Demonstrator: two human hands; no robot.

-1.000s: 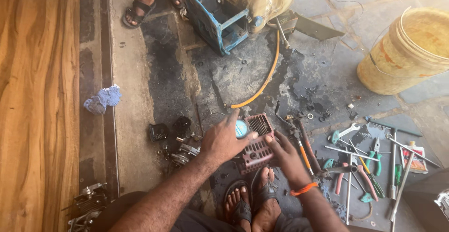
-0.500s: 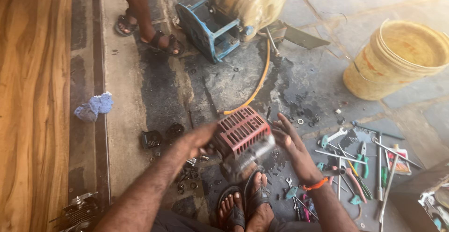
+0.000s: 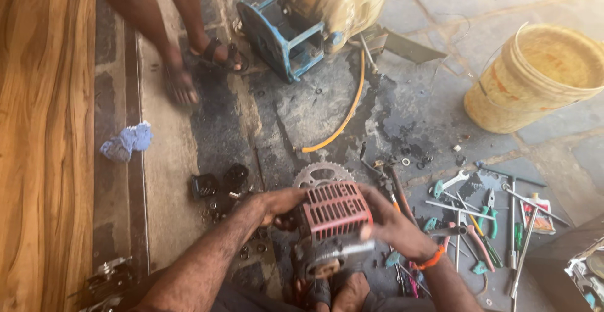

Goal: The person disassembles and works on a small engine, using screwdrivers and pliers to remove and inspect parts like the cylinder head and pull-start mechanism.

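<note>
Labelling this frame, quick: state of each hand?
Left hand: closed on the left side of the red slotted engine cover, lifted off the ground.
Right hand: gripping the same cover's right side.

Matt red slotted plastic cover [image 3: 333, 210], grey metal sprocket [image 3: 321, 175], rough stained stone floor [image 3: 402, 117], grimy yellow plastic bucket [image 3: 535, 79].

Daylight was strong and warm, washing out the top right corner and glaring off the yellow bucket [image 3: 542, 76], while the wet floor [image 3: 402, 117] stayed dark, shadows were soft, the hands [image 3: 390, 227] smeared slightly with motion, and edges bent a little from the wide lens.
</note>
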